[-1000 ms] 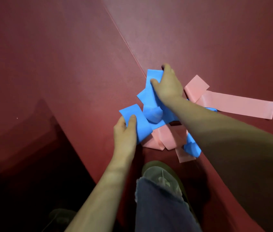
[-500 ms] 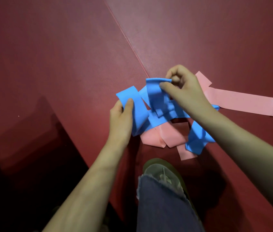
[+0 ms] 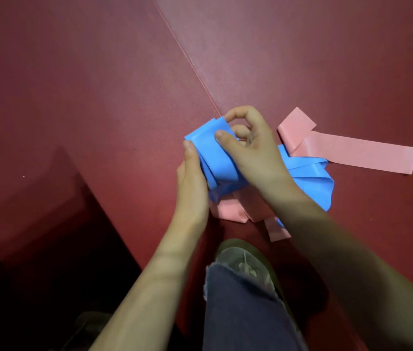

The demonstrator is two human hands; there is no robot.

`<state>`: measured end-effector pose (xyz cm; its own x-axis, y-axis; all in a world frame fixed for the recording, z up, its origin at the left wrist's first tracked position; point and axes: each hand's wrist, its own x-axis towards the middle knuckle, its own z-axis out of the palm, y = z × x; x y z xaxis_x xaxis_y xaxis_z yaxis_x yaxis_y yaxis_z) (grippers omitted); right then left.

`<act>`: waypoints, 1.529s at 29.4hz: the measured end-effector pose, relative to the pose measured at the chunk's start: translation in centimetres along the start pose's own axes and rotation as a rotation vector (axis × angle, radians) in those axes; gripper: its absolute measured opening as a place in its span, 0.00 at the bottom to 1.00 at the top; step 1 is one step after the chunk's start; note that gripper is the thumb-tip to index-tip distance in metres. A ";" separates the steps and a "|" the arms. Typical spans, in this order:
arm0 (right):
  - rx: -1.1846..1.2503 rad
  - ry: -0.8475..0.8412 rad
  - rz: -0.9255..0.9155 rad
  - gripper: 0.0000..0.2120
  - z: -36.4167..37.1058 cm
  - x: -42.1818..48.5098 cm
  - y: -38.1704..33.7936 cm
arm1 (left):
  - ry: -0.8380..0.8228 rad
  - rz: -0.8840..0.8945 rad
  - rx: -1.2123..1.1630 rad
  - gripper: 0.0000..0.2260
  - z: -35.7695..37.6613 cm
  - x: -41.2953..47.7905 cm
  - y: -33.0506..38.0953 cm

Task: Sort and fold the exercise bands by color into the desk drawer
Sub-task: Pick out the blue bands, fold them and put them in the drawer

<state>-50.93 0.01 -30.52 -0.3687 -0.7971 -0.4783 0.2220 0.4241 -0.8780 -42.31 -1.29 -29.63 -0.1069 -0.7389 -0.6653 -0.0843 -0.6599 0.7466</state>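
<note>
Fingers (image 3: 222, 136): the right thumb lies flat on a folded stack of blue band (image 3: 215, 160), and the index curls over its far end. The left thumb presses the stack's left edge.
Right hand (image 3: 253, 153), left hand (image 3: 191, 183): both grip the stack just above the tabletop (image 3: 99, 110).
Blue band: the loose tail trails right, under the right wrist and across pink.
Pink band (image 3: 352, 153): one long strip lies flat at right, with one end folded back.
Pink heap (image 3: 230, 211): bunched beneath the hands; count cannot be told.
Tabletop: open room to the left and beyond. One seam (image 3: 187, 62) runs diagonally, and the edge is at lower left.
</note>
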 end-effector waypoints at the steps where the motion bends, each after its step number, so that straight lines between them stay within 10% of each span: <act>1: -0.011 0.020 0.007 0.09 0.2 0.0 0.1 | 0.004 -0.014 -0.026 0.18 0.1 -0.2 0.0; 13: -0.083 0.216 -0.024 0.10 1.7 -1.8 1.0 | 0.149 0.050 -0.089 0.13 0.2 0.4 -0.3; 20: -0.609 0.158 0.020 0.16 -0.4 -3.6 3.9 | 0.131 0.129 -0.137 0.13 -0.2 1.3 1.9; 26: -0.850 0.377 -0.285 0.15 0.0 -5.7 4.0 | 0.115 0.139 -0.214 0.12 -0.3 1.4 2.7; 34: -0.642 -0.001 0.021 0.15 -0.3 -5.7 5.0 | 0.031 0.008 -0.224 0.09 0.1 1.1 2.5; 45: -0.998 0.085 -0.054 0.14 -3.9 0.3 7.0 | -0.088 -0.097 -0.208 0.13 -0.7 0.5 0.5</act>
<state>-52.99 4.43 -36.87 -0.4280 -0.8092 -0.4025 -0.6412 0.5857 -0.4958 -41.67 -2.08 -29.65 -0.1947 -0.6618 -0.7240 0.1068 -0.7480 0.6550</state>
